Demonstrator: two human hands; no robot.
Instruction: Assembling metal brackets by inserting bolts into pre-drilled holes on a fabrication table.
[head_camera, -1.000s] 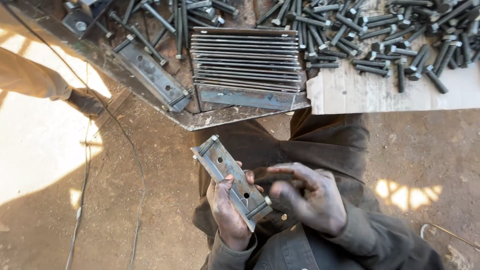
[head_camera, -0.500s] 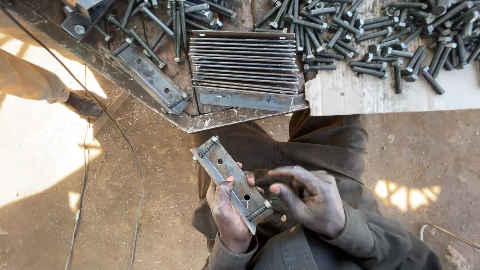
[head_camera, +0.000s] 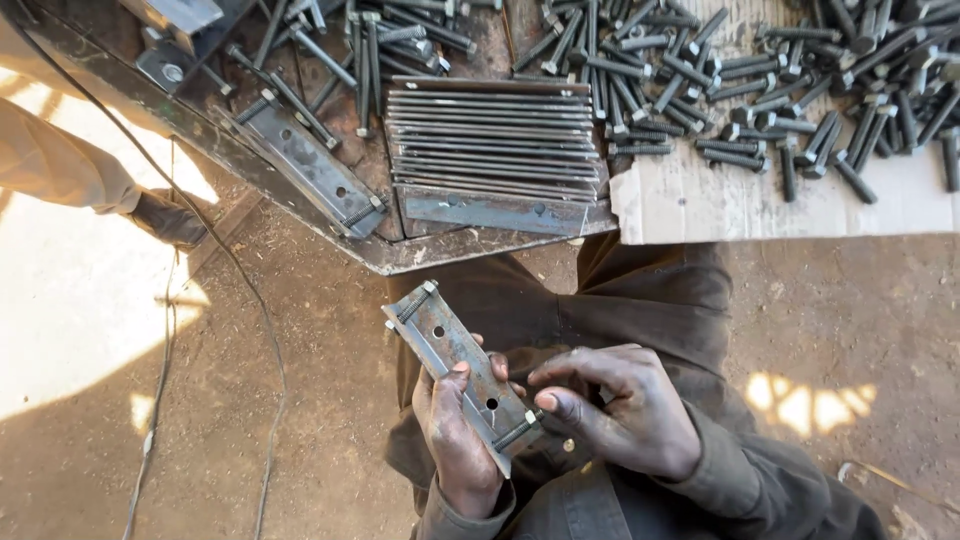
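A flat steel plate (head_camera: 460, 375) with drilled holes and a bolt across each end sat above the person's lap, slanting from far left to near right. The left hand (head_camera: 458, 440) gripped it from below, thumb pressed on its face. The right hand (head_camera: 625, 410) curled at the near bolt (head_camera: 518, 430), fingertips touching it. Farther off, a stack of similar plates (head_camera: 495, 150) lay on the workbench (head_camera: 420, 250), with loose bolts (head_camera: 760, 90) spread to the right.
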